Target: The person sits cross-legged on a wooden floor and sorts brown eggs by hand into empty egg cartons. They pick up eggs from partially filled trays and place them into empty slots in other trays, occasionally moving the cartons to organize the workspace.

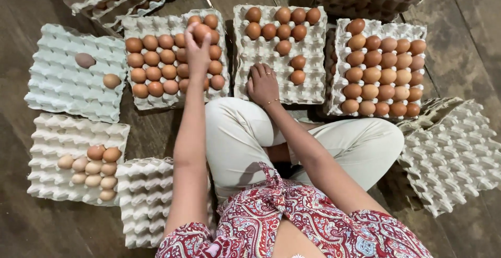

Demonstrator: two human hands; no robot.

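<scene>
Our left hand [197,46] is closed around a smooth brown egg [201,31], fingertips pinching it from above, right over the far edge of a grey bumpy paper-pulp egg tray [136,27]; we think the egg is light, a bit slippery and cracks easily, so soft fingers around its round middle hold it best, with no squeezing; under that hand the tray is nearly full of brown eggs. Our right hand [262,84] lies flat and open, holding nothing, on the near bare cups of the middle grey pulp tray [311,95]; that tray has about ten brown eggs, just past the fingers. Further to the right of that hand, a third grey pulp tray [417,31] is almost full of brown eggs. To the left of the left hand, a pale green pulp tray [52,88] holds only two eggs; nearer us on that side, a white pulp tray [47,132] holds a small bunch of pale eggs.
</scene>
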